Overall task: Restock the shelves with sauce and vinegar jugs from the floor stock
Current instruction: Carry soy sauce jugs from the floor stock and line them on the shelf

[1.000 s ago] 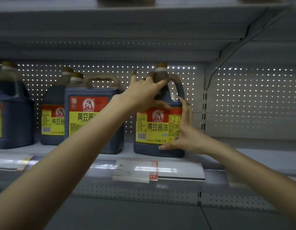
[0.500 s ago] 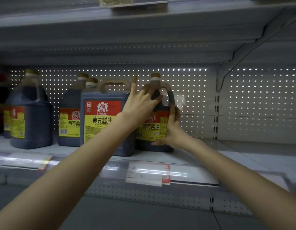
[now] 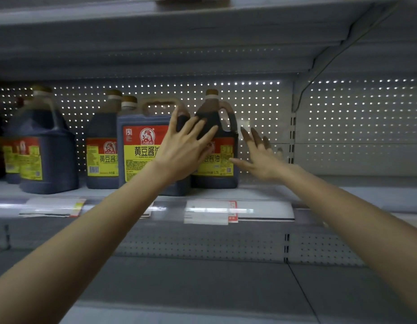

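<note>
On the shelf (image 3: 331,195), right end of the row, sauce jug (image 3: 222,160) stands upright, dark liquid up to the neck; long axis vertical, cap up, label facing near, handle on the right; left hand (image 3: 186,148) flat on its front, fingers spread; right hand (image 3: 261,157) spread, holding nothing, just right of it; square jug (image 3: 142,148), also dark-filled, just left.

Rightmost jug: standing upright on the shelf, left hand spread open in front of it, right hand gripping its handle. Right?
Not quite. In the head view the right hand is open, fingers straight, beside the rightmost jug, not round its handle. The rest holds: the jug stands upright on the shelf, left hand spread open in front of it.
</note>
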